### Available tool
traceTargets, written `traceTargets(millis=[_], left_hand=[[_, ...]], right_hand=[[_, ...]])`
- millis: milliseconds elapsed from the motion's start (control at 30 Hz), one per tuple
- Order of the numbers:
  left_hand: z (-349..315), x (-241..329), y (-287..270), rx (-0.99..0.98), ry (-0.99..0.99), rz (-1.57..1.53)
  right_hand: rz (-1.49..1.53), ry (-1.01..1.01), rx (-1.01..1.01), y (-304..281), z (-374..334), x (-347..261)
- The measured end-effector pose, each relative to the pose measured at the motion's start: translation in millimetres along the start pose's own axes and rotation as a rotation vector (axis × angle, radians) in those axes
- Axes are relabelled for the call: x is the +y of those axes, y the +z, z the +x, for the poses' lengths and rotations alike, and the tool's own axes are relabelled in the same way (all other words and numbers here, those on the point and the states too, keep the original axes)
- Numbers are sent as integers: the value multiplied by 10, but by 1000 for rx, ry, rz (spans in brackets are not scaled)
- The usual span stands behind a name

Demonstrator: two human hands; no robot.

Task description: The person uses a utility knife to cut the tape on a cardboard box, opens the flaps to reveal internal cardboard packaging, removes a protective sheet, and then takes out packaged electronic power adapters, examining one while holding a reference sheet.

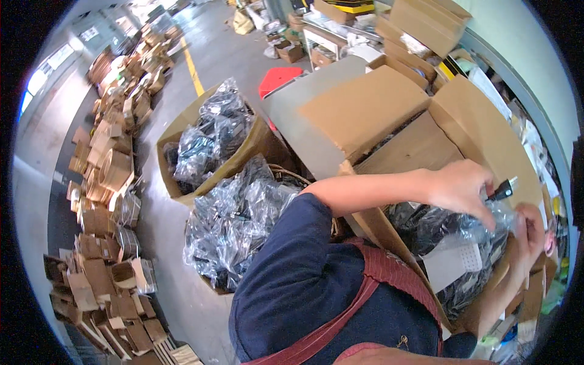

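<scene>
Over an open cardboard box [401,146], my left hand [459,187] curls its thumb and fingers round a crumpled clear plastic bag [486,224]. From the top of the bag pokes a black power plug [502,189] with metal prongs. My right hand [531,230] pinches the right side of the same bag, its fingers bent. Below both hands, dark bagged items [468,292] fill the near part of the box, and a white printed sheet [453,266] lies on them. A cardboard flap [413,146] covers the far part.
To my left stand two cartons: the farther carton [182,199] and a nearer one, both heaped with clear-bagged dark items [237,219]. A grey tabletop [304,115] and red stool [280,79] stand beyond. Many cardboard pieces [103,225] line the left wall; cluttered shelves run along the right.
</scene>
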State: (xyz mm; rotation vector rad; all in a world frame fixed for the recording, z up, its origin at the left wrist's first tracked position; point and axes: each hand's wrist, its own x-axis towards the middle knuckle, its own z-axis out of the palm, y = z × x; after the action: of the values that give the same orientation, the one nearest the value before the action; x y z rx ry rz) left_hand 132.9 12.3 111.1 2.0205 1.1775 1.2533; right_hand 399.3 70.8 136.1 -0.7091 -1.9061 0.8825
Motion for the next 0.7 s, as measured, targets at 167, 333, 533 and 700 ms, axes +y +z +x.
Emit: traceTargets(millis=[167,333,533,700], left_hand=[[-86,196,-551,-91,197,136],[-560,363,-1660,279,-226,-22],[-1826,337,-3125,1234,-198,130],[-3769,-295,-3954,1749,-237,102]], right_hand=[[262,-110,45,-136,-160,-6],[290,-65,26,-430,37,387],[299,123,51,-617,169,941],[258,233,33,-595,254,1169]])
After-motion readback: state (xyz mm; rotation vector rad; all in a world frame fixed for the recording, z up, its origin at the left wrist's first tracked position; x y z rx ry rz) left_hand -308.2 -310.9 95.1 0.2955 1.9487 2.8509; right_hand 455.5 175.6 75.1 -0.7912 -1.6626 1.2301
